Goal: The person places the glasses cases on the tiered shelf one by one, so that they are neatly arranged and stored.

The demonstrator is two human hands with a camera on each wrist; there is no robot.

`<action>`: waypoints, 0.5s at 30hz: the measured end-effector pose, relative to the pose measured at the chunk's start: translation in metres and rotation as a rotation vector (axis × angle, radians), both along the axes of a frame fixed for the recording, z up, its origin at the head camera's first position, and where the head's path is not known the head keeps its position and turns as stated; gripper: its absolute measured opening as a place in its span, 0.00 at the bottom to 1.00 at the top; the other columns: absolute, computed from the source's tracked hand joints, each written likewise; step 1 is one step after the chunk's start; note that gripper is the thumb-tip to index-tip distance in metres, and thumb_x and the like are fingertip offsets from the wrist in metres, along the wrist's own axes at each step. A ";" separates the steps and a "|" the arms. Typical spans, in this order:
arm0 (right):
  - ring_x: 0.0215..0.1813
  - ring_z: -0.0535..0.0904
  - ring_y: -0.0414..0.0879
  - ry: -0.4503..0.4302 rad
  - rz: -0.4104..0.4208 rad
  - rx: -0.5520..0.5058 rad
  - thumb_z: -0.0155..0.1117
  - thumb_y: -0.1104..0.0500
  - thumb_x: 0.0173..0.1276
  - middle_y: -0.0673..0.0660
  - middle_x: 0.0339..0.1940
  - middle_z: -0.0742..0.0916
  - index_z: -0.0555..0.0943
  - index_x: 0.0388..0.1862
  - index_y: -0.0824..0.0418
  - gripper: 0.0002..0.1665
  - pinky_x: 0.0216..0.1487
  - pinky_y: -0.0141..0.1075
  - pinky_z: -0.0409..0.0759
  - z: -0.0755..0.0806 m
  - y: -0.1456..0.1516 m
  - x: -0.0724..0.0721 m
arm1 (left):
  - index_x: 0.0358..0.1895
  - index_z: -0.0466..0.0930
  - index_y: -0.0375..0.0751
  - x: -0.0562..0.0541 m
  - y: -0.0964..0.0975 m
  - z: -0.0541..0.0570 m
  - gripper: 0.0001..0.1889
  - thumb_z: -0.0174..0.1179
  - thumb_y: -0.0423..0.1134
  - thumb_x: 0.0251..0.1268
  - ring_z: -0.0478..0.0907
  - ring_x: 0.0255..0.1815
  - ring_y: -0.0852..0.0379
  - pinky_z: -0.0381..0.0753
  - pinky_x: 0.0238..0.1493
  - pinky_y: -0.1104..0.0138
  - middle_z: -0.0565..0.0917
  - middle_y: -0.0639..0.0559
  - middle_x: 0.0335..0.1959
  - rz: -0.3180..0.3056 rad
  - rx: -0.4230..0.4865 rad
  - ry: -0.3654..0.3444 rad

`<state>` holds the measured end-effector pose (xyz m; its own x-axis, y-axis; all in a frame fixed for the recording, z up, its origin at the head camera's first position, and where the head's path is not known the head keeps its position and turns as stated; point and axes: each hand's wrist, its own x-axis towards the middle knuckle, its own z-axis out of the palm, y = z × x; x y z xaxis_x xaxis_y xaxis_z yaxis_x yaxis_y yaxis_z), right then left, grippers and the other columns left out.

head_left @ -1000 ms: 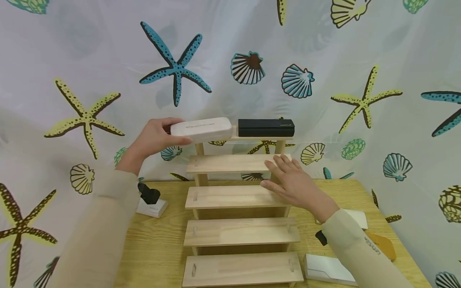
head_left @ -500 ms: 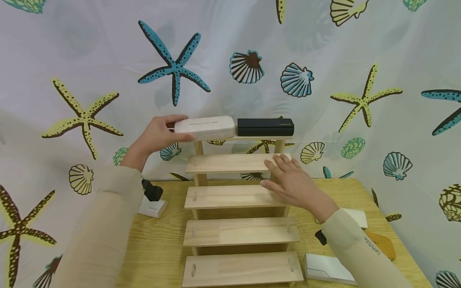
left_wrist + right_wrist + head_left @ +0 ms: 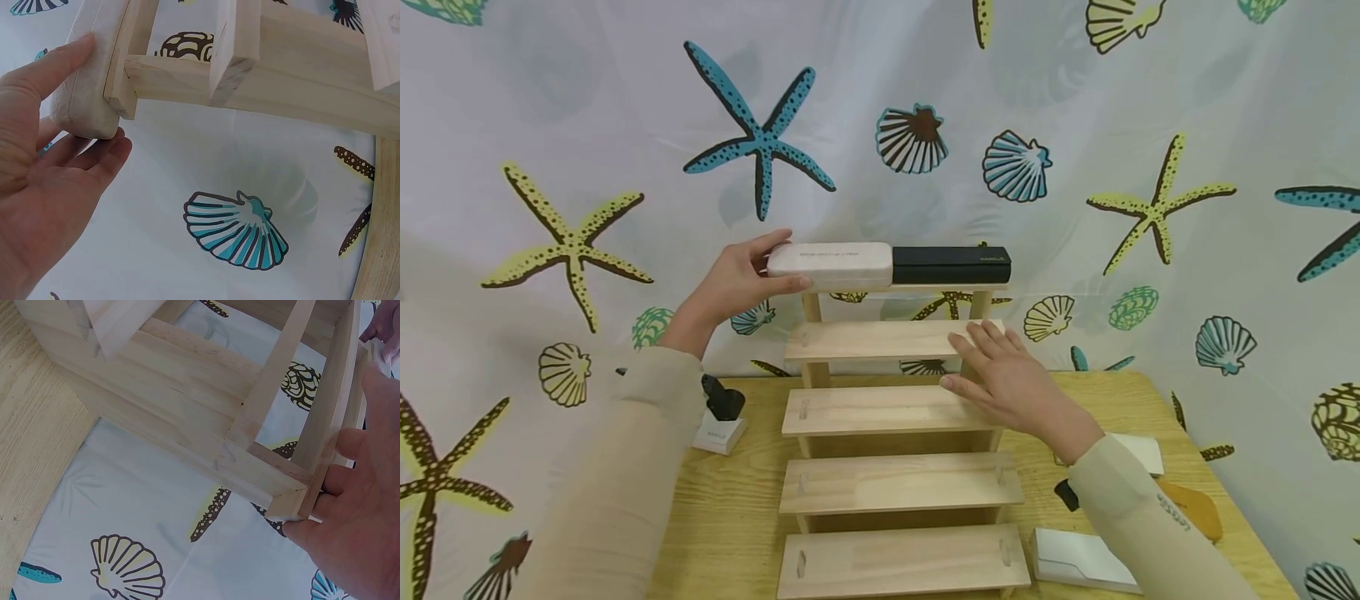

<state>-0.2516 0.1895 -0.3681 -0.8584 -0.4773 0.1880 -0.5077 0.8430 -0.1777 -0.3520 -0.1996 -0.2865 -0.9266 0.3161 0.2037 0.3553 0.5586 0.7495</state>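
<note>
White case [image 3: 835,265]: lying lengthwise along the top board [image 3: 936,288] of the wooden rack [image 3: 902,483], its left end hanging past the board, its right end apparently touching the black case [image 3: 951,267].
Left hand [image 3: 735,279]: gripping the white case's outer end between thumb and fingers.
Right hand [image 3: 1011,379]: resting on the second board down, fingers extended, grasping nothing.
Shoving risk: pushing further right could be driving the black case off, since it is already reaching the board's right end.
Tipping risk: knocking that overhanging end on letting go could be unsettling the white case.
Table [image 3: 715,517]: showing yellowish wood grain, supporting the rack, with a white box [image 3: 1078,558] lying at right.
Sheet [image 3: 1052,75]: hanging behind, showing starfish and shells.
</note>
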 end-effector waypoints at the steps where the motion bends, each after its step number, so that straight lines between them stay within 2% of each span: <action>1: 0.88 0.50 0.66 0.001 0.001 0.001 0.53 0.36 0.82 0.69 0.86 0.61 0.60 0.86 0.59 0.45 0.85 0.63 0.49 0.000 0.000 0.000 | 0.86 0.54 0.43 0.000 0.000 0.000 0.47 0.72 0.44 0.70 0.75 0.72 0.40 0.76 0.48 0.80 0.67 0.38 0.81 -0.003 -0.003 0.005; 12: 0.88 0.51 0.67 0.011 0.001 0.005 0.53 0.36 0.82 0.70 0.86 0.62 0.60 0.86 0.59 0.45 0.85 0.63 0.50 -0.001 0.000 -0.001 | 0.86 0.54 0.43 0.001 0.000 -0.001 0.47 0.72 0.43 0.70 0.75 0.73 0.40 0.76 0.45 0.82 0.67 0.38 0.81 -0.006 0.019 -0.005; 15: 0.88 0.51 0.67 0.010 0.000 0.002 0.54 0.36 0.82 0.70 0.86 0.62 0.60 0.86 0.60 0.45 0.85 0.63 0.50 -0.001 -0.001 0.000 | 0.86 0.54 0.44 0.000 0.000 -0.001 0.47 0.72 0.43 0.70 0.75 0.73 0.39 0.78 0.47 0.80 0.66 0.38 0.82 -0.009 0.020 -0.002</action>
